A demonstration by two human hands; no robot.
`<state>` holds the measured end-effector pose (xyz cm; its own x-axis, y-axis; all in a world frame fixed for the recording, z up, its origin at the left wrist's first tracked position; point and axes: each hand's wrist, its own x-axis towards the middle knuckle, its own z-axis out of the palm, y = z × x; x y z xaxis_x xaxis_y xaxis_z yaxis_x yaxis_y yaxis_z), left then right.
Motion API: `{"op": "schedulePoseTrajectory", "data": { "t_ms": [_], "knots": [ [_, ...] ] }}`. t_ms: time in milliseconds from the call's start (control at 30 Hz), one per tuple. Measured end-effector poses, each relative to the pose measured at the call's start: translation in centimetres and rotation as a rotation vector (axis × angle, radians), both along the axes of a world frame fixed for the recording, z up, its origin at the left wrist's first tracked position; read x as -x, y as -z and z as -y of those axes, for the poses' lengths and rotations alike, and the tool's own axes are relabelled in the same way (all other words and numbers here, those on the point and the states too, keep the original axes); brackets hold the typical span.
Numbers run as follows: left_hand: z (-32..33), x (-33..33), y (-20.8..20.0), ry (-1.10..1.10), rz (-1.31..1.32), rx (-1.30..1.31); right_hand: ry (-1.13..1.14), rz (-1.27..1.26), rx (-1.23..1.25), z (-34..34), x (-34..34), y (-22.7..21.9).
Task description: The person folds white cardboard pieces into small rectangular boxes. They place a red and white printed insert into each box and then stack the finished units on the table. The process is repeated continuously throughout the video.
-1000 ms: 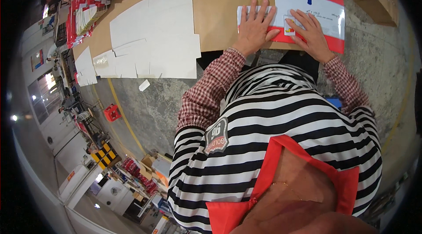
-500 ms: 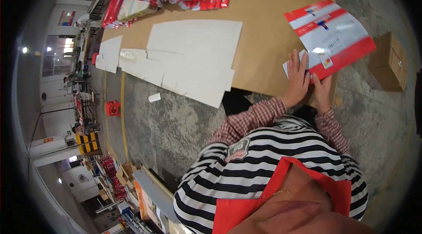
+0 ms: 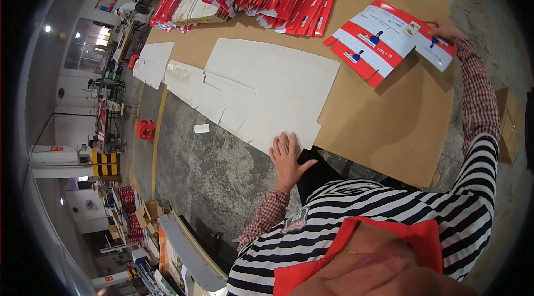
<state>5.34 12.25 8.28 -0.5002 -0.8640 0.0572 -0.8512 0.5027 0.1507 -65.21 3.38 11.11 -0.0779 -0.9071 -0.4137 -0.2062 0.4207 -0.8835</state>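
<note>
Apparently at the step of handling a flat red-and-white carton (image 3: 384,32), upper right of the frame, over the brown counter (image 3: 384,129). Probably calls next for a steady hold. With the right hand (image 3: 444,30), seems to grip the carton's right edge, fingers (image 3: 436,31) closed on it. With the left hand (image 3: 286,161), lower centre, spreads fingers wide at the edge of white cardboard (image 3: 272,87); contact unclear.
</note>
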Motion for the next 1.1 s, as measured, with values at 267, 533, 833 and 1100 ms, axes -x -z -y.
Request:
{"op": "schedulePoseTrajectory", "data": {
  "t_ms": [267, 533, 833, 1100],
  "knots": [
    [1.6, 1.1, 3.5, 0.015, -0.010, 0.013, 0.418, -0.260, 0.468, 20.4, -3.8, 7.4],
    [1.7, -2.3, 1.3, 0.127, 0.076, -0.029, 0.369, -0.532, 0.339, 30.6, -21.6, 11.3],
    [5.6, -0.3, -13.3, 0.534, -0.009, 0.104, -0.142, -0.440, 0.862, -4.0, -32.2, -2.4],
    [-8.6, 16.9, -11.4, 1.122, -0.168, -0.281, -0.267, -0.809, 0.656, -31.7, -31.2, -0.4]
  ]
}}
